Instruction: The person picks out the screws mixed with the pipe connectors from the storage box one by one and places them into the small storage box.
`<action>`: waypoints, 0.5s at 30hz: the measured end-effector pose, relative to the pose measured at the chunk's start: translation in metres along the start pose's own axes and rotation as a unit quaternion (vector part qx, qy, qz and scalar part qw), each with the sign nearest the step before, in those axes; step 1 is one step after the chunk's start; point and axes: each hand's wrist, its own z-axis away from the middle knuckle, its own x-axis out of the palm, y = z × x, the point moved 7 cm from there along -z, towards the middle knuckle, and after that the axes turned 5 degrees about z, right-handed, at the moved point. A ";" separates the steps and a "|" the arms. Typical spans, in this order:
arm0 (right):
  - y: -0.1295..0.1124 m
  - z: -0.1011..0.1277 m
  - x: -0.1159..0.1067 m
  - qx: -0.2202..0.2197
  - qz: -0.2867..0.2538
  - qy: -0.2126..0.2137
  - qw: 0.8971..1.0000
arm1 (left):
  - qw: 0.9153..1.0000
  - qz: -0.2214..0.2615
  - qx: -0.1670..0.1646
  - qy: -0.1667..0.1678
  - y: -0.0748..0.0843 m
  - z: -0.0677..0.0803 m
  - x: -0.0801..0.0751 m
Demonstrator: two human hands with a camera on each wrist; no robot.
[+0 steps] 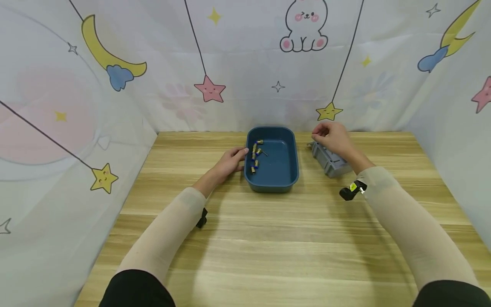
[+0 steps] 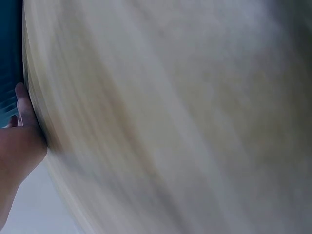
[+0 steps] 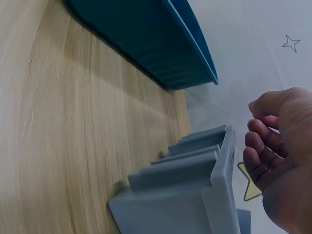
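Observation:
A blue rectangular tray (image 1: 271, 187) stands on the wooden table. Along its left side lie several small brass fittings (image 1: 254, 150) with blue rings, plus a thin screw-like piece (image 1: 264, 153). My left hand (image 1: 229, 162) rests against the tray's left side, fingertips at the rim, fingers fairly straight. In the left wrist view, a straight digit lies along the tray's wall (image 2: 10, 53). Over a grey ribbed box (image 1: 330, 164), right of the tray, hovers my right hand (image 1: 333, 137). Its fingers are curled and the thumb meets the index finger (image 3: 273, 120); nothing shows between them.
A printed cloth backdrop (image 1: 245, 64) rises behind the table's back edge and along both sides. Bare wooden tabletop (image 1: 268, 238) lies in front of the tray. A black wrist camera (image 1: 350, 191) sits under the right forearm.

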 end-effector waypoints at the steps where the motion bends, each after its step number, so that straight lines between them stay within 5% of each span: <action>1: -0.001 -0.001 0.001 -0.001 -0.002 -0.001 1.000 | 1.000 -0.001 0.000 0.001 0.000 0.000 0.000; 15: -0.019 -0.010 0.013 -0.028 -0.008 -0.005 1.000 | 1.000 -0.001 -0.005 -0.001 0.001 0.001 0.001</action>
